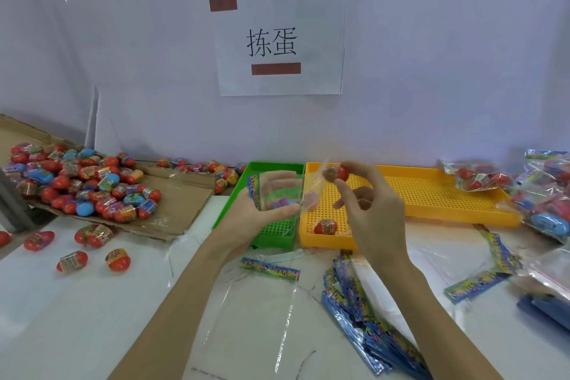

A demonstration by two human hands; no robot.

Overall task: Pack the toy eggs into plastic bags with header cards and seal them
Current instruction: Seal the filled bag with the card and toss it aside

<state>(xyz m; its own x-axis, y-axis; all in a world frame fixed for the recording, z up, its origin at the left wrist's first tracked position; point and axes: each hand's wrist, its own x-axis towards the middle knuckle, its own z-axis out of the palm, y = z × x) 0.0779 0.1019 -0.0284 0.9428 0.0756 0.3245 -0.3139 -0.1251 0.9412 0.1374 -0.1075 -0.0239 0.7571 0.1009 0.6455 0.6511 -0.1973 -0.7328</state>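
Note:
My left hand (265, 203) holds a clear plastic bag (279, 191) over the green tray (271, 168); a blue and purple egg shows inside it. At the bag's mouth my right hand (367, 194) pinches a red toy egg (340, 173) between thumb and fingers. Another red egg (325, 226) lies in the yellow tray (438, 191). A big heap of red and blue toy eggs (80, 182) covers flattened cardboard at the left. Blue header cards (364, 308) are stacked on the table below my right arm.
Loose eggs (72, 261) lie on the white table at the left. One header card (270, 268) and an empty clear bag (256, 321) lie between my arms. Filled bags (475, 176) pile up at the right. A paper sign (279, 40) hangs on the wall.

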